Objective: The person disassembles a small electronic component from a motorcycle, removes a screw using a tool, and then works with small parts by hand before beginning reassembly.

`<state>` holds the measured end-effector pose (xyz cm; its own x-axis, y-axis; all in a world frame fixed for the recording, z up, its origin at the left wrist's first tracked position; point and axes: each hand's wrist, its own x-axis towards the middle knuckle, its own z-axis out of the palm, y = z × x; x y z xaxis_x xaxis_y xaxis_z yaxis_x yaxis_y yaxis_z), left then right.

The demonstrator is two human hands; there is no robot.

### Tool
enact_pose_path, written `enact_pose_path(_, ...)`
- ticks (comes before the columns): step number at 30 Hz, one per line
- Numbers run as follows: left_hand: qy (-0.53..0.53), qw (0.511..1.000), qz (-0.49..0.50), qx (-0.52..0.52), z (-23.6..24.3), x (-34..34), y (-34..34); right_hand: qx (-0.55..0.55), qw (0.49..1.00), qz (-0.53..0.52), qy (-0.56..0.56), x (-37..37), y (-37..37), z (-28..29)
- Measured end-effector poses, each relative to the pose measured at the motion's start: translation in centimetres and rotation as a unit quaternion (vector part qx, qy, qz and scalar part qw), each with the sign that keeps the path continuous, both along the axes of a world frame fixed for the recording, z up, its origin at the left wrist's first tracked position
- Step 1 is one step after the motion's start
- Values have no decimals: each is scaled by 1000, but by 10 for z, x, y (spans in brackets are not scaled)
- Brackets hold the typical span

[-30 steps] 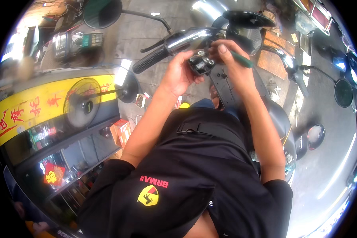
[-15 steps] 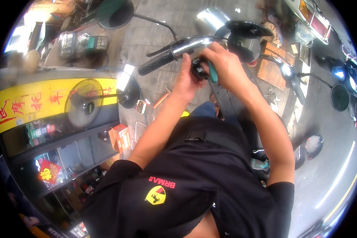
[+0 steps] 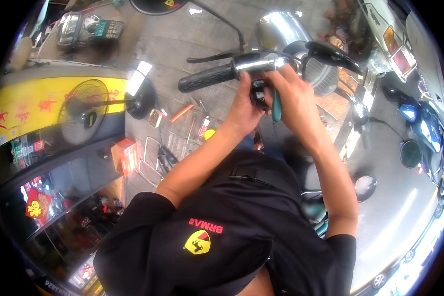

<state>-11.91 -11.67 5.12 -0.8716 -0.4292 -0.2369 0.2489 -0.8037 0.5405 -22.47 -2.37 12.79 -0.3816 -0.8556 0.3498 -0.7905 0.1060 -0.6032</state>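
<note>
Below the handlebar [image 3: 261,63] of a motorbike, my left hand [image 3: 245,111] is closed on a small black switch housing [image 3: 258,93], its thumb raised along one side. My right hand [image 3: 298,101] comes in from the other side, fingers bent close to the housing. Out of its grip sticks a teal tool handle [image 3: 277,106]; the working end is hidden, so I cannot tell what kind of tool it is. To the left of both hands are the black rubber grip [image 3: 207,79] and the lever [image 3: 209,59].
A mirror stem [image 3: 222,19] rises from the bar, and a round headlight [image 3: 321,75] sits right of my hands. On the left stand a black fan [image 3: 86,111] and an orange box [image 3: 125,157]. Several tools and a small tube [image 3: 204,126] lie on the pavement. Parked vehicles line the right.
My view has shifted, and the handlebar with both hands now appears lower and farther right. Both hands keep their holds on the switch housing and the teal-handled tool.
</note>
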Motion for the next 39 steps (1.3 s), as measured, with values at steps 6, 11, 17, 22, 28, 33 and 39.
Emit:
enact_pose_path(6,8,999,-37,23,6,2,-2,47,999,2,8,1,-2,12)
enact_pose_path(11,4,998,-58,38,8,1,-6,48,998,-5,35,1,-3,17)
enact_pose_path(17,13,998,-61,18,10,-3,-4,47,998,-25,31,4,-1,18)
enact_pose_path(22,7,995,-103,9,13,-1,-6,36,998,-25,34,0,3,16)
enact_pose_path(28,-36,996,-76,-10,20,-4,-8,-4,1000,13,15,-12,0,12)
enact_pose_path(33,-37,995,-87,-25,20,-5,-7,7,999,31,26,-18,2,12)
enact_pose_path(39,-102,991,-74,-37,37,-8,-8,26,996,45,74,-23,3,14)
